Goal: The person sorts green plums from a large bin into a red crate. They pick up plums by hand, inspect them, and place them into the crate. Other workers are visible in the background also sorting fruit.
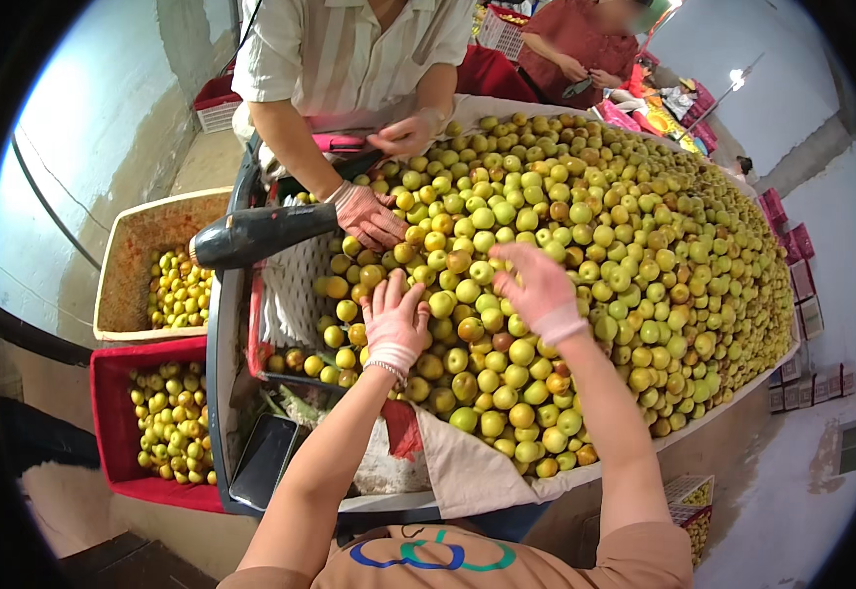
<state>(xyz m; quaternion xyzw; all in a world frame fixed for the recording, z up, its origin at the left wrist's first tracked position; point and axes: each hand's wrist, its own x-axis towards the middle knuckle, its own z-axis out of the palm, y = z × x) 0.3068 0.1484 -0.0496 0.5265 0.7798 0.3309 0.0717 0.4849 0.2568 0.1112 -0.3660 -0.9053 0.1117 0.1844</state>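
A large heap of yellow-green fruit (619,258), some with reddish-brown patches, fills a cloth-lined table. My left hand (396,320), in a thin pale glove, lies palm down on the fruit near the white perforated liner (295,287) at the heap's left end. To its right, my right hand (535,286), gloved too, is over the middle of the heap with its fingers spread and bent; whether its fingertips touch a fruit I cannot tell. Opposite me, a co-worker's gloved hand (370,215) rests on the fruit, and their other hand (406,136) is above the far edge.
A black hair dryer (266,234) lies across the left edge. A phone (264,458) rests at the near left corner. Beyond that edge stand a cream crate (122,272) and a red-lined crate (115,420) with fruit. Another person (582,51) is at the back.
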